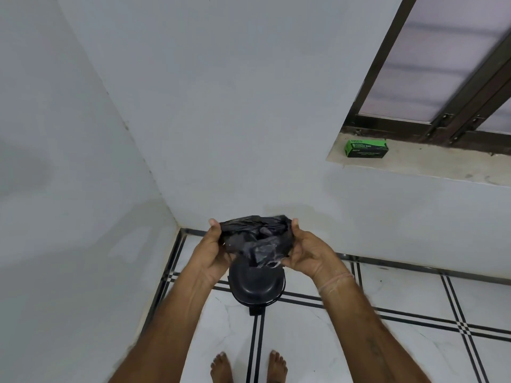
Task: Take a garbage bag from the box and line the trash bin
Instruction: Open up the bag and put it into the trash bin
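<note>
Garbage bag (255,239): out of the green box (365,148), which sits on the window sill (409,164). We pinch the black film's bunched mouth with left hand (213,250) and right hand (307,252), above the trash bin (255,283). Outstanding, by our judgement: spreading, lowering in, folding over the rim.

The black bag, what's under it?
Under the black bag, held by both hands, stands the black trash bin with its lid closed. The bin's far edge is covered.
</note>
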